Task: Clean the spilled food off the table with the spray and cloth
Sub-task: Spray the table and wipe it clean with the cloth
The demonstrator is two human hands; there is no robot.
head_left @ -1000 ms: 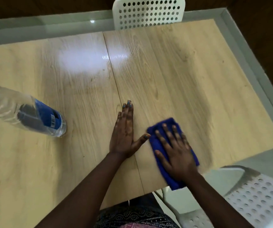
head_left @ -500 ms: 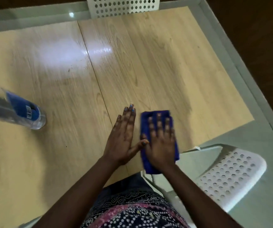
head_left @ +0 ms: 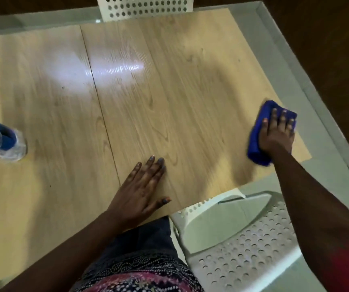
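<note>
A folded blue cloth [head_left: 255, 142] lies on the light wooden table [head_left: 169, 91] near its right front corner. My right hand [head_left: 277, 131] presses flat on top of the cloth, fingers spread. My left hand [head_left: 142, 192] rests palm down on the table near the front edge, holding nothing. A clear spray bottle with a blue label [head_left: 0, 142] stands at the far left, cut off by the frame edge. The wood left of the cloth looks darker, as if damp. No food bits are plain to see.
A white perforated chair [head_left: 243, 245] stands at the table's front right, under my right arm. Another white perforated chair back [head_left: 146, 6] is at the far edge. A grey floor strip [head_left: 308, 76] borders the right side.
My right hand has swept the cloth from beside my left hand far to the right, near the table's right corner. My left hand stays flat in place.
</note>
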